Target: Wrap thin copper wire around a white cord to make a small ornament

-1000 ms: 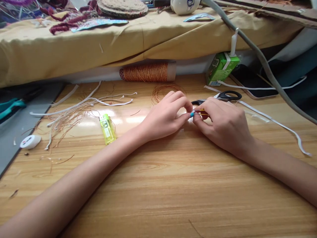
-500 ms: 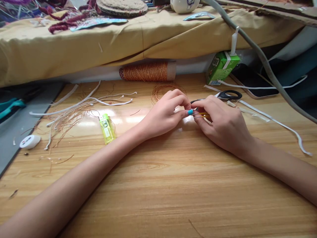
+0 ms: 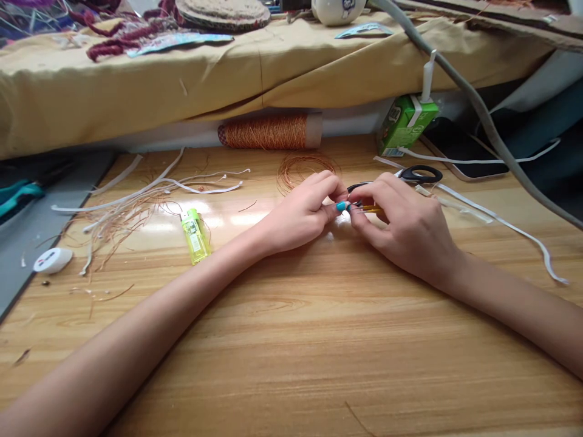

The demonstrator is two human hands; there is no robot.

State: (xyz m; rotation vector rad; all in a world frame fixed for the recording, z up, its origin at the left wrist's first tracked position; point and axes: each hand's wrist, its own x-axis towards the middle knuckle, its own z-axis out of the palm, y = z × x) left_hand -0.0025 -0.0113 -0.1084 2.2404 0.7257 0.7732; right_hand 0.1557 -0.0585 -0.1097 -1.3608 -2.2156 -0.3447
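Note:
My left hand [image 3: 306, 209] is closed in a pinch over the wooden table, its teal-painted thumbnail against the fingertips. What it pinches is too small and covered to make out. Meeting it fingertip to fingertip, my right hand [image 3: 403, 224] is closed round a thin yellow tool [image 3: 372, 209] with a slim silver end pointing at the left thumb. The back of that tool is hidden in the palm. Just behind my fingers lie black-handled scissors [image 3: 421, 174], partly covered by my right hand. A loose coil of copper-coloured thread [image 3: 303, 167] rests beyond my left hand.
A cone of orange thread [image 3: 268, 132] lies by the cloth-covered ledge [image 3: 136, 97]. A green drink carton [image 3: 405, 127] and a phone [image 3: 460, 152] stand back right under a grey cable [image 3: 483, 103]. A yellow lighter [image 3: 195, 237], white cord scraps [image 3: 150, 185] and a white cap [image 3: 53, 260] are left.
My fingertips have drawn closer together, and less of the tool's silver end shows between them. The whole view has shifted slightly; the other things lie as before.

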